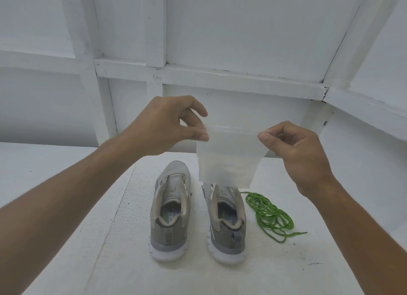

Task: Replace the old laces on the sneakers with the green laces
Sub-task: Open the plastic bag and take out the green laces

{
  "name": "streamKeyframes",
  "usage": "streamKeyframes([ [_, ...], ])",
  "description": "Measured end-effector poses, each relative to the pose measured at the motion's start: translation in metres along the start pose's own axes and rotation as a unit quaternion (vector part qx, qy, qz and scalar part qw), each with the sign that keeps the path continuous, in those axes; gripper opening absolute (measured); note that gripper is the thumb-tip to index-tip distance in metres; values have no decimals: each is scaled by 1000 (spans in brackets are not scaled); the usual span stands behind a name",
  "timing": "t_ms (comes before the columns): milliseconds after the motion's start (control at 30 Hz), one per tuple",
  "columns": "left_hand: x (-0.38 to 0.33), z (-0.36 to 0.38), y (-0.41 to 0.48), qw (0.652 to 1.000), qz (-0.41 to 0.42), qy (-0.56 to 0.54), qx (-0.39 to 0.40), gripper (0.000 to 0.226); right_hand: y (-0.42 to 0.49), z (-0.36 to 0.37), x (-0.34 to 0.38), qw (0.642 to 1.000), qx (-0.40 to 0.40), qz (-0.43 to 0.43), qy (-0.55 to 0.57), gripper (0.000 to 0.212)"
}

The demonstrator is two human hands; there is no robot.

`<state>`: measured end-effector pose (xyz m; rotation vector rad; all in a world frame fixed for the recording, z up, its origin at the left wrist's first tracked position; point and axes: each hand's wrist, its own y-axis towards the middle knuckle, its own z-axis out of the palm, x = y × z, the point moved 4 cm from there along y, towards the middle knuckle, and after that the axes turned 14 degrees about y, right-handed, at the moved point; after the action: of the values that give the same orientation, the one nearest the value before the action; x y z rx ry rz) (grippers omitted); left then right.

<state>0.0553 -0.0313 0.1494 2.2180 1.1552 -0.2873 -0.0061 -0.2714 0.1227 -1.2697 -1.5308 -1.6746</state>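
Two grey sneakers stand side by side on the white surface, heels toward me: the left sneaker (170, 211) and the right sneaker (226, 224). No laces show in their eyelets. A tangle of green laces (269, 215) lies just right of the right sneaker. Above the shoes I hold up a clear, empty-looking plastic bag (229, 156). My left hand (163, 127) pinches its top left corner and my right hand (295, 149) pinches its top right corner. The bag hides the right sneaker's toe.
The shoes stand on a white painted tabletop (110, 239) with a seam running down its left part. White panelled walls (242, 30) with beams close the back and right side.
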Motion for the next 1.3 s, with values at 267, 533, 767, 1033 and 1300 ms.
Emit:
streamKeyframes([
  [267,9,-3,9,999,-22,-37,-28,29,1,-5,2,997,31,43,51,14],
  [533,51,59,9,975,-190,-114,16,62,16,-24,-22,980,-68,78,168,11],
  [767,42,156,19,909,-257,-290,154,44,33,-60,-81,916,-186,143,326,1],
  [1033,10,203,59,880,-301,-344,129,44,38,-105,-153,884,-277,200,320,10],
  [1300,9,257,98,968,-190,25,164,42,44,-133,-218,897,-291,259,206,19],
])
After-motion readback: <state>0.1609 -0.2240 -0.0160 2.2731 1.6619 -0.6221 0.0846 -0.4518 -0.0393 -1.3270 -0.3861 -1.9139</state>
